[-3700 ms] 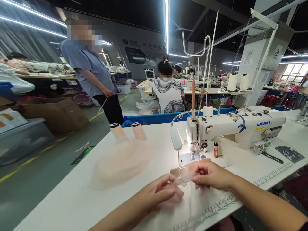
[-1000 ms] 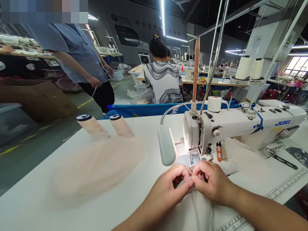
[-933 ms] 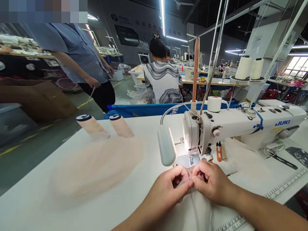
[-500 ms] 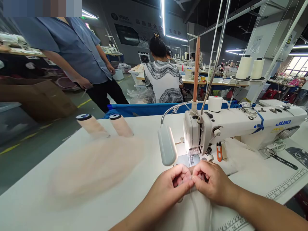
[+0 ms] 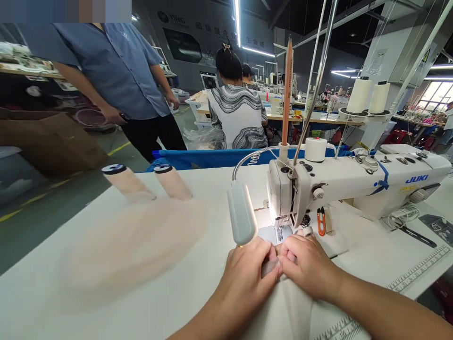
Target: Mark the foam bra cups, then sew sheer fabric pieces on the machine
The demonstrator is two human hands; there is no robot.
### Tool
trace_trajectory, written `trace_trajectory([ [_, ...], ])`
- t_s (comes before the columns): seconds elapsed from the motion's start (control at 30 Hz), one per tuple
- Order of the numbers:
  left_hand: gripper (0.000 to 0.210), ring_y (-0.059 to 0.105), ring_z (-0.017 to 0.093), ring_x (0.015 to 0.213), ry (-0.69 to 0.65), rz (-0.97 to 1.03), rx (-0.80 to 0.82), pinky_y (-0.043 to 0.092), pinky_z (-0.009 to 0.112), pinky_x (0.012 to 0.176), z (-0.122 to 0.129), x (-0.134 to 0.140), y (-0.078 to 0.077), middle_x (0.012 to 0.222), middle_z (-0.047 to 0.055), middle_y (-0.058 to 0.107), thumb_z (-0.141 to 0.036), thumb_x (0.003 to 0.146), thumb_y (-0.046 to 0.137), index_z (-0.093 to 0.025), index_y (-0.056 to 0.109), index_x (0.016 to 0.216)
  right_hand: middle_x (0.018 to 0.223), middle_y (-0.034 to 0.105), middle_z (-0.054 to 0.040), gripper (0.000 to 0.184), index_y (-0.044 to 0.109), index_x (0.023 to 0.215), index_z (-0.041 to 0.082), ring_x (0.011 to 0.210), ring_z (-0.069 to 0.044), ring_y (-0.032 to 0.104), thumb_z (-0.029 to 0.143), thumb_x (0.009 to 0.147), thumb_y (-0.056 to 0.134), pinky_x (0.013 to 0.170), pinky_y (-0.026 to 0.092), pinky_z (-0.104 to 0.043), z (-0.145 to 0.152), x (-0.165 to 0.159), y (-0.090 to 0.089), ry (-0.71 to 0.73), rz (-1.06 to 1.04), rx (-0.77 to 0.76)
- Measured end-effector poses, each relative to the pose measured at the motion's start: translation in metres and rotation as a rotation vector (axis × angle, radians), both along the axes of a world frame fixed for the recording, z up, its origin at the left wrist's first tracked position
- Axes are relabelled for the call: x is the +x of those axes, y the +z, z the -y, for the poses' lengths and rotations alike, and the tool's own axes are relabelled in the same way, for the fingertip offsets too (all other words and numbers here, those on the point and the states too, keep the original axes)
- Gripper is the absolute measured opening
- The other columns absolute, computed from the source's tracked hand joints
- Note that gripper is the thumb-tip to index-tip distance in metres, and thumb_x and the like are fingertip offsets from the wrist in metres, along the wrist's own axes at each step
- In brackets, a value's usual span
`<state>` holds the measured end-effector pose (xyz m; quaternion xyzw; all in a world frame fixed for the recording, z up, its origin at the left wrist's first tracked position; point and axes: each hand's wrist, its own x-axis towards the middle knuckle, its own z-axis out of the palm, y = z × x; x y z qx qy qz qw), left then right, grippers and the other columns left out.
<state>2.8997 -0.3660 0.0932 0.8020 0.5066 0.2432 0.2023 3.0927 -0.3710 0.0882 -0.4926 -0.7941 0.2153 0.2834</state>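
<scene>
Both hands meet just in front of the sewing machine (image 5: 354, 172), close to its presser foot (image 5: 280, 233). My left hand (image 5: 249, 271) is closed, its thumb and fingers pinching a pale, thin fabric (image 5: 288, 304). Against it, my right hand (image 5: 307, 264) grips the same fabric, thumbs nearly touching. The cloth hangs down from the fingers toward the table's front edge. Its edge between the fingertips is mostly hidden. A grey lamp head (image 5: 241, 212) stands left of the needle area, lighting it.
Orange thread snips (image 5: 321, 221) lie right of the needle. Two thread cones (image 5: 173, 182) and a sheer beige fabric pile (image 5: 138, 245) are on the left of the table (image 5: 31, 302). A ruler strip (image 5: 421, 267) runs along the right. A person in a blue shirt (image 5: 109, 71) stands beyond; another sits ahead.
My hands have moved slightly toward the presser foot, and the left hand has turned more palm-down. The fabric below them is spread wider. The view has shifted slightly.
</scene>
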Motion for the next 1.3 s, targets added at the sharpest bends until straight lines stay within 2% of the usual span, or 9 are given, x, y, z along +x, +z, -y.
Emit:
trace_trajectory([
  [0.1, 0.013, 0.060, 0.023, 0.075, -0.048, -0.001, 0.292, 0.041, 0.036, 0.068, 0.000, -0.001, -0.009, 0.086, 0.003, 0.071, -0.031, 0.094, 0.057, -0.023, 0.061, 0.084, 0.079, 0.061, -0.0010, 0.022, 0.047, 0.078, 0.024, 0.080, -0.023, 0.056, 0.011, 0.089, 0.060, 0.074, 0.041, -0.034, -0.002, 0.000, 0.001, -0.022, 0.023, -0.009],
  [0.23, 0.036, 0.060, 0.021, 0.072, -0.259, -0.106, 0.482, 0.041, 0.035, 0.069, 0.004, -0.005, -0.009, 0.081, 0.001, 0.074, -0.017, 0.107, 0.043, -0.023, 0.069, 0.083, 0.083, 0.062, -0.0009, 0.017, 0.053, 0.089, 0.024, 0.082, -0.022, 0.057, 0.009, 0.091, 0.061, 0.074, 0.042, -0.032, -0.003, 0.003, 0.001, -0.032, -0.001, 0.012],
  [0.37, 0.034, 0.066, 0.022, 0.078, -0.282, -0.147, 0.513, 0.043, 0.037, 0.071, 0.006, -0.009, -0.009, 0.094, 0.003, 0.080, -0.015, 0.107, 0.043, -0.022, 0.074, 0.096, 0.088, 0.064, -0.0032, 0.016, 0.062, 0.094, 0.023, 0.086, -0.023, 0.060, 0.007, 0.094, 0.058, 0.076, 0.044, -0.033, -0.005, 0.009, -0.005, 0.081, 0.029, 0.113],
  [0.5, 0.031, 0.071, 0.024, 0.082, -0.300, -0.150, 0.526, 0.046, 0.038, 0.071, 0.005, -0.009, -0.008, 0.100, 0.005, 0.081, -0.014, 0.105, 0.044, -0.021, 0.072, 0.097, 0.082, 0.059, -0.0033, 0.023, 0.067, 0.091, 0.021, 0.077, -0.021, 0.057, 0.004, 0.093, 0.052, 0.072, 0.042, -0.033, -0.006, 0.012, -0.007, 0.151, 0.124, 0.240],
  [0.6, 0.027, 0.074, 0.026, 0.085, -0.290, -0.159, 0.538, 0.048, 0.040, 0.070, 0.003, -0.008, -0.006, 0.103, 0.007, 0.081, -0.013, 0.103, 0.045, -0.020, 0.071, 0.099, 0.081, 0.061, -0.0044, 0.024, 0.069, 0.090, 0.020, 0.074, -0.021, 0.053, 0.003, 0.092, 0.053, 0.069, 0.041, -0.034, -0.006, 0.013, -0.006, 0.125, 0.180, 0.300],
  [0.77, 0.028, 0.077, 0.027, 0.092, -0.286, -0.146, 0.590, 0.051, 0.041, 0.072, 0.000, -0.012, -0.009, 0.113, 0.009, 0.081, -0.014, 0.101, 0.049, -0.019, 0.072, 0.115, 0.087, 0.067, -0.0059, 0.021, 0.071, 0.092, 0.022, 0.081, -0.025, 0.053, 0.006, 0.091, 0.058, 0.070, 0.039, -0.035, -0.005, 0.015, -0.008, 0.027, 0.257, 0.326],
  [0.97, 0.033, 0.076, 0.029, 0.108, -0.242, -0.132, 0.598, 0.048, 0.045, 0.082, -0.003, -0.014, -0.028, 0.129, 0.008, 0.079, -0.018, 0.106, 0.044, -0.021, 0.069, 0.129, 0.091, 0.067, -0.0063, 0.020, 0.070, 0.090, 0.021, 0.085, -0.024, 0.053, 0.005, 0.092, 0.058, 0.072, 0.041, -0.034, -0.005, 0.014, -0.007, -0.018, 0.293, 0.351],
  [1.1, 0.034, 0.073, 0.029, 0.116, -0.215, -0.116, 0.581, 0.044, 0.046, 0.087, -0.005, -0.012, -0.037, 0.133, 0.008, 0.077, -0.022, 0.109, 0.042, -0.024, 0.069, 0.130, 0.090, 0.067, -0.0062, 0.019, 0.068, 0.088, 0.021, 0.085, -0.025, 0.053, 0.005, 0.090, 0.059, 0.072, 0.041, -0.035, -0.008, 0.014, -0.008, -0.044, 0.336, 0.331],
  [1.3, 0.033, 0.073, 0.032, 0.111, -0.202, -0.132, 0.619, 0.044, 0.043, 0.078, -0.005, -0.013, -0.037, 0.130, 0.009, 0.079, -0.022, 0.107, 0.044, -0.022, 0.071, 0.126, 0.095, 0.070, -0.0068, 0.020, 0.069, 0.091, 0.022, 0.088, -0.026, 0.053, 0.003, 0.089, 0.060, 0.074, 0.041, -0.035, -0.010, 0.015, -0.010, -0.049, 0.367, 0.310],
])
